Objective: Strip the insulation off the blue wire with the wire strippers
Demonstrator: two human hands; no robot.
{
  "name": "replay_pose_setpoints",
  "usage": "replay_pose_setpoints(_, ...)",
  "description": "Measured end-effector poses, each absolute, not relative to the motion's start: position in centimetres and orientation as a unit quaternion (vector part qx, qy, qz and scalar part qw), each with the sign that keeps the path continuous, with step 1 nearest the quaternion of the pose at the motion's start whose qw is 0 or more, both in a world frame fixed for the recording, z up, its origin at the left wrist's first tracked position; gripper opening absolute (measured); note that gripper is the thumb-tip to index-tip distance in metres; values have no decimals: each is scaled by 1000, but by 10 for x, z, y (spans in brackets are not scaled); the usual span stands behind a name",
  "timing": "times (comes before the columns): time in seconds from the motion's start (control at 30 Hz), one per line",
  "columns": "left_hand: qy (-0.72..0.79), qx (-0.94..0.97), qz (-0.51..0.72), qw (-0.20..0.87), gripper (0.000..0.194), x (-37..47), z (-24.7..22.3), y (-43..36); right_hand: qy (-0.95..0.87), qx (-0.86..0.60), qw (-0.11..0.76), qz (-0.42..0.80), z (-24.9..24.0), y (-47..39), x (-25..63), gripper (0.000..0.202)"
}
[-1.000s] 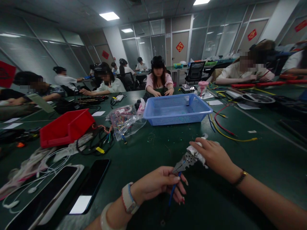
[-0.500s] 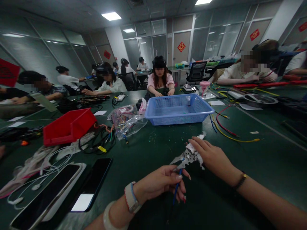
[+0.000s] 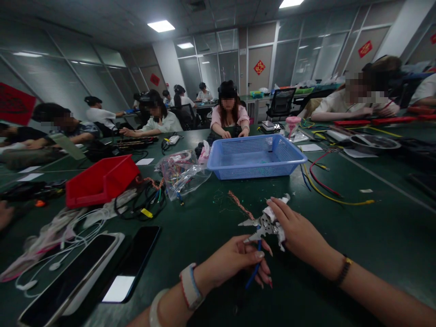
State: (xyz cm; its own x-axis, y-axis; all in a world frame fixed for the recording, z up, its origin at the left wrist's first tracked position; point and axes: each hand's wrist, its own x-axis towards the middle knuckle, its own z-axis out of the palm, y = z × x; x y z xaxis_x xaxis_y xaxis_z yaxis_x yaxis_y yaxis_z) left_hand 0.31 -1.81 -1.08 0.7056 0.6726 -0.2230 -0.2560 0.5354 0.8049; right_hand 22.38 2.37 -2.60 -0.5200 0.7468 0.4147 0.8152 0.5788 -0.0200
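My left hand (image 3: 243, 259) pinches a blue wire (image 3: 253, 275) between thumb and fingers, low in the middle of the view. The wire's upper end reaches the jaws of a metal wire stripper (image 3: 265, 225). My right hand (image 3: 295, 223) is wrapped round the stripper's handles, which have white material about them. The jaws are spread apart and point left, their lower tip close to my left fingers. A twisted length of bare copper strands (image 3: 241, 204) extends up and left from behind the jaws.
A blue basket (image 3: 257, 171) stands ahead, with a clear bag of wires (image 3: 180, 175) and a red bin (image 3: 102, 181) to its left. Two phones (image 3: 132, 259) and white earphones lie front left. Loose wires (image 3: 335, 196) lie right. People sit around the tables.
The stripper jaws have opened wider. Copper strands now show beyond them at the upper left. The view has shifted slightly, and both hands appear a little further right.
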Motion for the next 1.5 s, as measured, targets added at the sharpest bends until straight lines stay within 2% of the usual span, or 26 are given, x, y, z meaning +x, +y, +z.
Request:
replay_pose_setpoints(0.23, 273, 401, 291, 825, 28, 4, -11, -17, -864, -447, 202, -118, -30, 19, 217, 70)
replay_pose_setpoints(0.6, 267, 417, 294, 818, 26, 3, -6, -18, -833, -474, 181, -221, -25, 13, 215, 42)
replay_pose_setpoints(1.07, 255, 414, 250, 837, 31, -2, -9, -16, -848, -451, 148, -235, -11, 22, 225, 23)
replay_pose_setpoints(1.3, 285, 462, 234, 807, 33, -8, 2, -12, -851, -428, 192, -234, -6, 31, 237, 28)
replay_pose_setpoints(1.5, 281, 504, 221, 786, 28, -10, 0, -10, -866, -422, 214, -161, -14, 35, 242, 43)
